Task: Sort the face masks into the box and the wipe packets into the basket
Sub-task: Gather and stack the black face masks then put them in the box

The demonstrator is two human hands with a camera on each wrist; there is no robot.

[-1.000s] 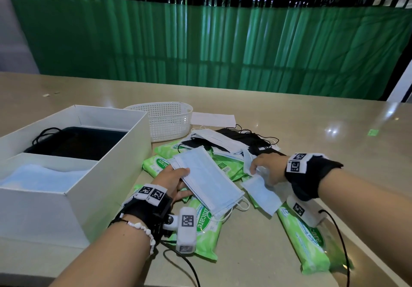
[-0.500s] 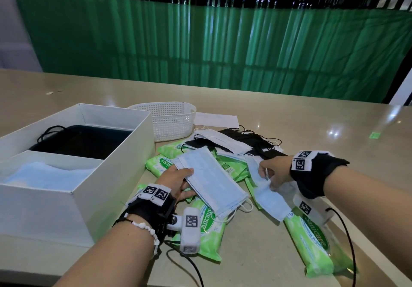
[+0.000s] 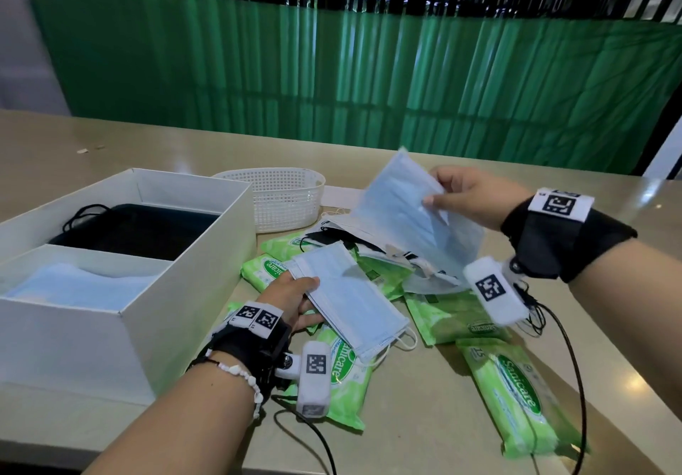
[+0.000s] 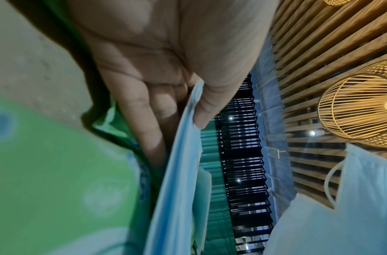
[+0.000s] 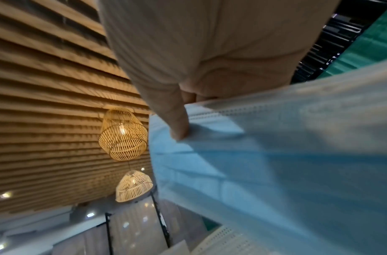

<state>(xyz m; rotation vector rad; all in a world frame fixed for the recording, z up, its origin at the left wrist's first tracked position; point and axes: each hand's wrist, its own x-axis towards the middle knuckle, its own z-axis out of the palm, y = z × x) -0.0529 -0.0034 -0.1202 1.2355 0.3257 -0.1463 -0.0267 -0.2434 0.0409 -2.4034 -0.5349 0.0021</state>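
Nearest the person, green wipe packets [image 3: 515,399] lie flat on the tabletop [image 3: 424,434], spread around and under the masks; none shows in the basket yet, so that half of the sort looks unstarted.

The left hand [image 3: 291,295] sits low over the pile, thumb on top and fingers beneath a small stack of blue masks [image 3: 347,297]. The left wrist view shows the thumb pressing the stack's edge [image 4: 183,155] against the fingers, a pinch that keeps the thin sheets squared so they can go in together.

To its left stands the white box [image 3: 206,275], divided in two: blue masks already fill the near compartment, black ones the far. Sorting by colour seems intended, so the blue stack likely belongs in the near one.

Farther out, the right hand [image 3: 468,198] pinches another blue mask [image 3: 409,216] by its edge, holding it above the heap of mixed black and white masks [image 3: 350,238], probably to add it to the left hand's stack.

Behind the box's far corner sits the basket [image 3: 284,198], within easy reach for the packets.
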